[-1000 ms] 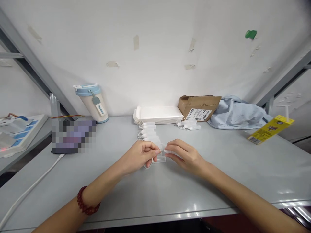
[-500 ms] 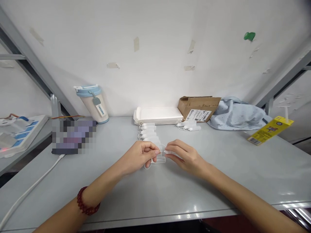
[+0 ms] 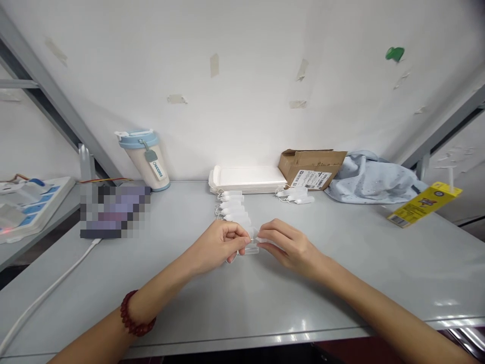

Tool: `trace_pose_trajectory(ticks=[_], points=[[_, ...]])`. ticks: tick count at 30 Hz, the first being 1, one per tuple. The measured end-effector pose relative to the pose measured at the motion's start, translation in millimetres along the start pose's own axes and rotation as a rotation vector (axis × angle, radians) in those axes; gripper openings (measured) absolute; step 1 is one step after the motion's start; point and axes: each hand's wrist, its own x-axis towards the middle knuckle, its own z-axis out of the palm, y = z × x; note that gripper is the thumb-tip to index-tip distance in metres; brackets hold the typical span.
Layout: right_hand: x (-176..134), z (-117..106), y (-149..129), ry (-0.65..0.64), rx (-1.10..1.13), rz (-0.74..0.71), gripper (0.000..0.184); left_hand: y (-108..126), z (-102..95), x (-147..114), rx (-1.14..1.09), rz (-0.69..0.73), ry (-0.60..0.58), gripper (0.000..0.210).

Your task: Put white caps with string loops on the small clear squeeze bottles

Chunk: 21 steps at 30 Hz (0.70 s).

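Observation:
My left hand (image 3: 217, 246) is closed in a pinch on a thin white string (image 3: 253, 239). Facing it, my right hand (image 3: 291, 246) pinches a small white tube-like piece (image 3: 259, 240), mostly covered by the fingers. The gap between the two sets of fingertips is short. Just beneath them a clear small tube (image 3: 252, 250) lies on the table, partly hidden by my left hand. Beyond my hands runs a column of similar small white tubes (image 3: 232, 208) with string loops at their left ends.
Against the wall stand a stack of white trays (image 3: 248, 177), a cardboard box (image 3: 312, 169) and a light blue cloth (image 3: 373, 177). More tubes (image 3: 297, 194) lie before the box. A tumbler (image 3: 146, 162) and a blurred-out device (image 3: 113, 212) are left, a yellow drink carton (image 3: 424, 205) right.
Both hands keep almost the same pose, fingertips still facing each other. My left fingers have shifted very slightly. The camera view has moved a little.

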Motion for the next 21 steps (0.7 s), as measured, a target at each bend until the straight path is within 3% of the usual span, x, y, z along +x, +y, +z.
trace_pose_trajectory(ticks=[21], points=[[-1, 6, -4, -0.017, -0.038, -0.015, 0.012, -12, 4.0, 3, 0.015, -0.018, 0.007, 0.017]])
